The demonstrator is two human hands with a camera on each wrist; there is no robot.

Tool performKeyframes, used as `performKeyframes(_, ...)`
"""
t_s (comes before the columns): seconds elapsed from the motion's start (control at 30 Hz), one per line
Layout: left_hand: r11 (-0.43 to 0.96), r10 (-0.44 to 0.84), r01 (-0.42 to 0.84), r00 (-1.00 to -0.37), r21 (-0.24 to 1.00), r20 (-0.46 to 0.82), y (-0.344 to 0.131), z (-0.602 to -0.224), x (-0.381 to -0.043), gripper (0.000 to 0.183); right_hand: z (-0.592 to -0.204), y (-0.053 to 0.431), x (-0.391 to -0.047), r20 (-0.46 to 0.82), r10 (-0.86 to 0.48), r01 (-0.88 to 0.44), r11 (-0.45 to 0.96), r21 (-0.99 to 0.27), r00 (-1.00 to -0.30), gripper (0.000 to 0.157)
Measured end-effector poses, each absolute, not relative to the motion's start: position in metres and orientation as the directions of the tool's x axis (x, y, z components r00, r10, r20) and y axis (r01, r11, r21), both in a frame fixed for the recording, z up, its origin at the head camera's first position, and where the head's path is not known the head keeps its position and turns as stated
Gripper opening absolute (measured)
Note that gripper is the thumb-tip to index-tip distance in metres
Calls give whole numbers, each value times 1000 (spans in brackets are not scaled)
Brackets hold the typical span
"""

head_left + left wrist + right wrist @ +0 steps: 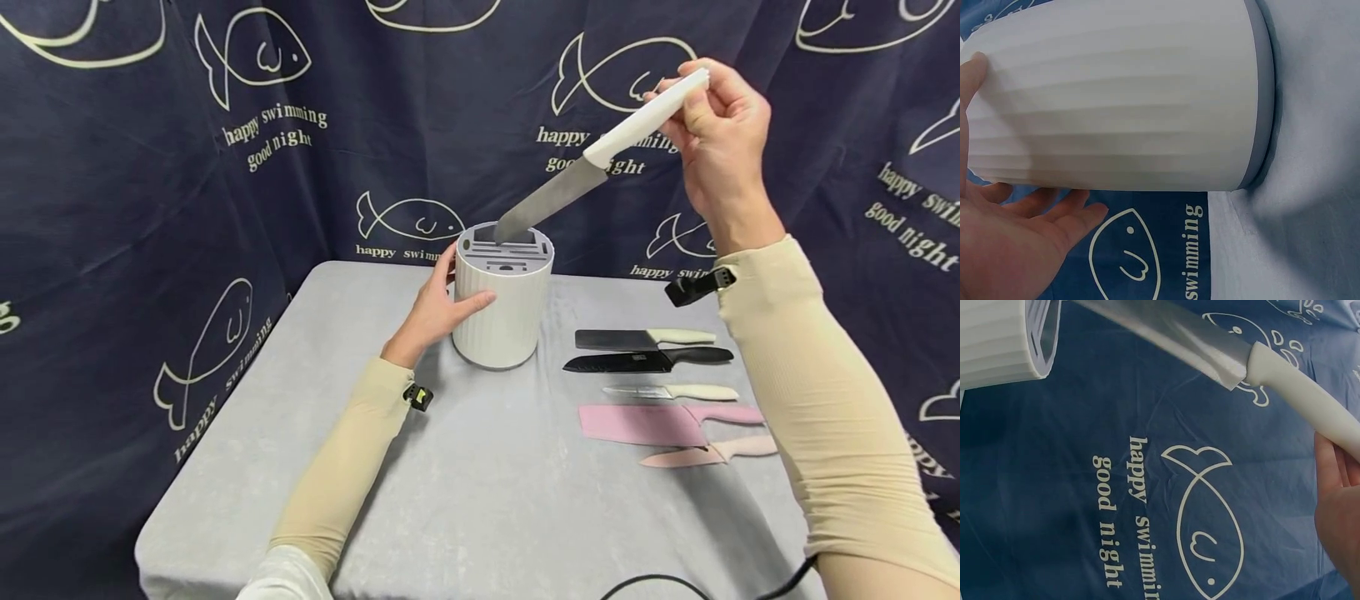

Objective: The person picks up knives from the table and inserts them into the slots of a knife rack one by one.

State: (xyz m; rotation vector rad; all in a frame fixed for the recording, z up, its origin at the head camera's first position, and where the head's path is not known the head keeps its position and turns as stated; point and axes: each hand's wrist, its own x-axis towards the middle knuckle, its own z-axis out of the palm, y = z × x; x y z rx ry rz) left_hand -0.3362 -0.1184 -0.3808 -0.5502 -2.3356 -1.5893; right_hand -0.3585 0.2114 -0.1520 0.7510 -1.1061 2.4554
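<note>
A white ribbed knife block (498, 317) with a grey slotted top stands upright on the table. My left hand (442, 308) grips its left side, thumb across the front and fingers round the back; in the left wrist view the thumb and fingers lie against the ribbed wall (1135, 100). High on the right, my right hand (723, 125) pinches the end of the white handle of a kitchen knife (551, 193). The blade slants down to the left, its tip at the top of the block; I cannot tell whether it is inside a slot. In the right wrist view the bare blade (1179, 337) shows.
Right of the block lie a black-bladed cleaver (611, 339), a black knife (622, 362), a small cream-handled knife (697, 392), a pink cleaver (637, 425) and a pink paring knife (678, 457). A black cable (652, 577) crosses the front edge. A patterned blue curtain (420, 100) hangs behind.
</note>
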Motion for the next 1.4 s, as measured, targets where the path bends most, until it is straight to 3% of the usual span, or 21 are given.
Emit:
performKeyframes(0.37, 334, 157, 435, -900, 836, 406, -116, -378, -333, 101, -169, 184, -363, 623, 20, -531, -545, -649, -782, 30)
performKeyframes(0.8, 339, 156, 437, -899, 833, 408, -116, -380, -334, 102, -202, 140, -371, 606, -51, -526, -442, -726, -793, 17)
performKeyframes(1.4, 279, 154, 421, -907, 863, 393, -115, -380, -333, 102, -237, 105, -379, 597, -133, -551, -271, -790, -791, 25)
